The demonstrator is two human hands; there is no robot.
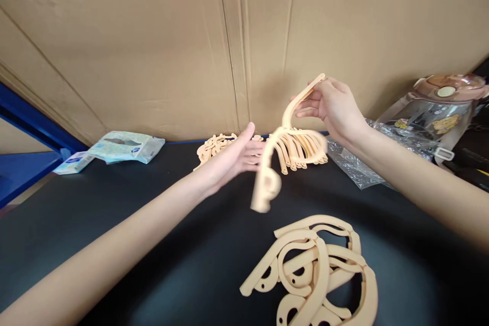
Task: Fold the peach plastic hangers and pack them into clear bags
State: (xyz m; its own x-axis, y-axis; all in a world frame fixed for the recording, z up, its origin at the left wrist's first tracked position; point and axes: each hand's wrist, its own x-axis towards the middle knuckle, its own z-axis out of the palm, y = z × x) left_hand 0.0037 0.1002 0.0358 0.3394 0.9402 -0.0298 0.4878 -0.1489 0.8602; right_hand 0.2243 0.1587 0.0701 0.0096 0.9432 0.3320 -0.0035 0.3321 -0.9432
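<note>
My right hand [336, 107] pinches one end of a beige folding clothes hanger [292, 107], raised above the dark table. The hanger hangs at a slant with a curved hook part to the right, and its lower end is blurred. My left hand [242, 155] is beside the hanger's middle, thumb up and fingers stretched out; whether the fingertips touch it I cannot tell. Below, on the near part of the table, several similar folded hangers [324, 265] lie in an overlapping pile.
Behind the hands lie a row of beige hanger parts [284, 160] and a heap of small beige pieces [214, 147]. Wipes packs [128, 146] are at left, crumpled clear plastic [355, 163] and a strapped drink bottle [446, 107] at right. A cardboard wall [153, 51] closes the back.
</note>
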